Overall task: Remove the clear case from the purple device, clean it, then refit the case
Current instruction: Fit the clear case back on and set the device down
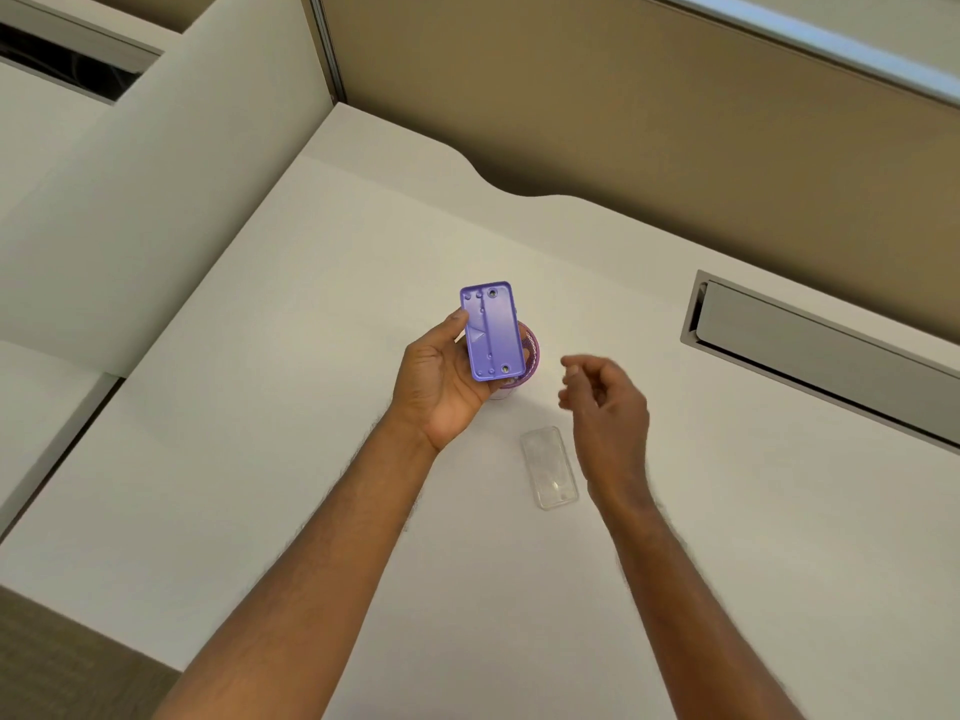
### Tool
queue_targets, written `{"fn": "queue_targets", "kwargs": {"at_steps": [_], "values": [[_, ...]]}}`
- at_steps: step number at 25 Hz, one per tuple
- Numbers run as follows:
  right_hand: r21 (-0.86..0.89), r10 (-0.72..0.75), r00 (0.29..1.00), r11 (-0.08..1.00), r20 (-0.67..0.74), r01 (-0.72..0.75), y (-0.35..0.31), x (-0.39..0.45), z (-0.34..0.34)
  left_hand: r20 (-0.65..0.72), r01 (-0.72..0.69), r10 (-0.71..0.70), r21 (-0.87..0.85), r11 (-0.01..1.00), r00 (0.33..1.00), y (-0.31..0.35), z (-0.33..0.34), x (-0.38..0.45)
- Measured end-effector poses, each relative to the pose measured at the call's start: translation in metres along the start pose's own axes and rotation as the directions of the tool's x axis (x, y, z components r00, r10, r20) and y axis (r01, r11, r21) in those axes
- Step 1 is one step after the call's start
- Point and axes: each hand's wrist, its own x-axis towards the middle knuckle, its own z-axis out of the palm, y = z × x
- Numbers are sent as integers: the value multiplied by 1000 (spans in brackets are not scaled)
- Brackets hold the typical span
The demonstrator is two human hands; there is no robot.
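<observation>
My left hand (441,379) holds the purple device (492,330), a flat rectangular plastic slab with rounded corners, raised above the white matte worktop (260,459). The thumb presses its left long edge and the remaining fingers wrap behind it, out of sight. The face turned toward me is smooth moulded plastic with a raised rim, a straight ridge running lengthwise, and small round holes near both short ends. The clear case (549,467) is off the device: a transparent, glossy rectangular shell with rounded corners, lying flat on the worktop near my right wrist, apart from both hands. Its outline is faint against the pale surface, and I cannot make out which side faces up. My right hand (605,402) hovers empty above the worktop, fingers loosely curled and grasping nothing; the fingertips are motion-blurred. Directly behind the device stands a round purple-rimmed container (531,353), mostly hidden, so its contents cannot be identified. A grey rectangular cable-port flap (810,345) is set into the worktop at right, its far end cut off by the frame edge.
</observation>
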Motion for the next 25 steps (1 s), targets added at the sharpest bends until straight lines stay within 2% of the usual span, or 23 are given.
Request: {"fn": "queue_targets", "kwargs": {"at_steps": [2,4,6,7,12,16,17,19,21,22,25], "values": [[-233,20,998,972,53,-7,32,-19,-4,14,-16,16,-24,1000,1000,-1,0,-3],[-519,59,982,854,182,45,63,-40,-5,21,-27,27,-8,1000,999,-2,0,-4],[-686,90,967,720,237,102,84,-54,-5,2,-21,21,13,1000,1000,-5,-1,-5],[-710,84,966,694,243,119,90,-57,-5,-8,-15,15,16,1000,1000,-5,-1,-6],[-683,73,973,724,218,99,88,-56,-8,-5,1,-1,14,1000,1000,-7,-1,-10],[-523,72,995,852,69,-26,58,-52,-18,12,10,-11,24,1000,1000,-11,0,-17],[-417,80,996,907,26,-61,45,-51,-21,18,11,-11,28,1000,1000,-13,0,-19],[-95,111,994,989,-23,-113,13,-52,-28,25,13,-14,36,999,1000,-19,1,-24],[185,112,994,977,3,-111,-18,-55,-33,31,11,-13,46,999,999,-25,3,-30],[262,95,995,960,29,-99,-30,-58,-36,37,12,-14,54,998,999,-29,5,-34],[310,81,991,944,109,-112,-51,-63,-35,33,40,-43,72,997,999,-38,10,-44]]}}
